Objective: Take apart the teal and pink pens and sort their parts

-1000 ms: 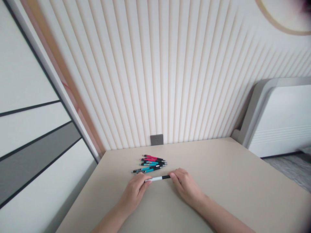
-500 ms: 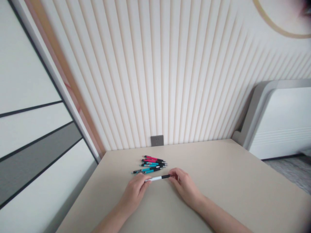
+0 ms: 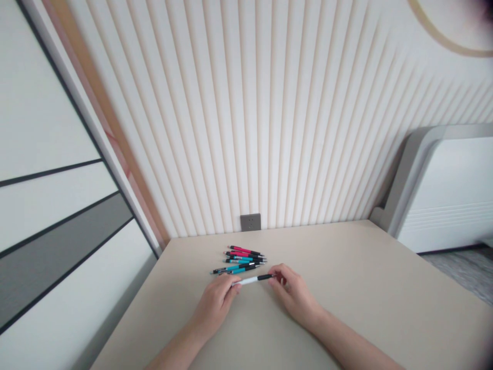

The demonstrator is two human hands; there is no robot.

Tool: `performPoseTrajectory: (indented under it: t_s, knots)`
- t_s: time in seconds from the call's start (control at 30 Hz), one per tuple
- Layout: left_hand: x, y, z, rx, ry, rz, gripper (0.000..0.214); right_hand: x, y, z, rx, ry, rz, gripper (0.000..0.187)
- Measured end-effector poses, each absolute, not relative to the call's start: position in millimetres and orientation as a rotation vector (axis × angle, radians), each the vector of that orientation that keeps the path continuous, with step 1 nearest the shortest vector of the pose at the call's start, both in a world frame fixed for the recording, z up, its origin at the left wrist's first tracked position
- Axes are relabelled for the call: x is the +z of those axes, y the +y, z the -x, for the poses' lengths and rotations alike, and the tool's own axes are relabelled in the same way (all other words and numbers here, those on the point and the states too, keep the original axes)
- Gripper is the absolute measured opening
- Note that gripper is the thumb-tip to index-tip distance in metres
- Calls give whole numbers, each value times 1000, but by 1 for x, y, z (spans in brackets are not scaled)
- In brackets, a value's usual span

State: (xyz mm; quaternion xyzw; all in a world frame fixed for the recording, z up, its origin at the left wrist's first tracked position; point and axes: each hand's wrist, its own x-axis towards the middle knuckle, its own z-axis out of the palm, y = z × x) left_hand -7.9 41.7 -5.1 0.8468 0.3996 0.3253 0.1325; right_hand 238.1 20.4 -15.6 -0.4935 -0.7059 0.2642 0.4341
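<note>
The left grip (image 3: 216, 302) pinches a slim white-and-black pen (image 3: 251, 280); the right grip (image 3: 293, 294), part-curled, meets its right end (clasping, I cannot tell).

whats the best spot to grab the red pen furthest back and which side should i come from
I'd pinch the red pen across its red barrel, a little toward its left end, coming down from above and the wall side. It lies flat along the far edge of the pile, with bare tabletop behind it, while its tip end crowds close to the other pens.
</note>
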Motion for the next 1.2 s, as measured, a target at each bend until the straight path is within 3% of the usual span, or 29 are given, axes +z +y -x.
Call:
performPoseTrajectory:
  t_s: [0.47,0.67,1.0,1.2]
  knots:
    - [-5,41,6,950,1135,-2491,22,-20,24,-239,724,-1719,1292,45]
    - [-3,41,5,968,1195,-2577,20,-21,23,-240,723,-1719,1270,26]
    - [-7,39,2,752,992,-3058,38,-10,12,-227,764,-1746,1271,27]
    - [-4,37,3,747,960,-3088,36,-10,11,-226,806,-1774,1224,26]
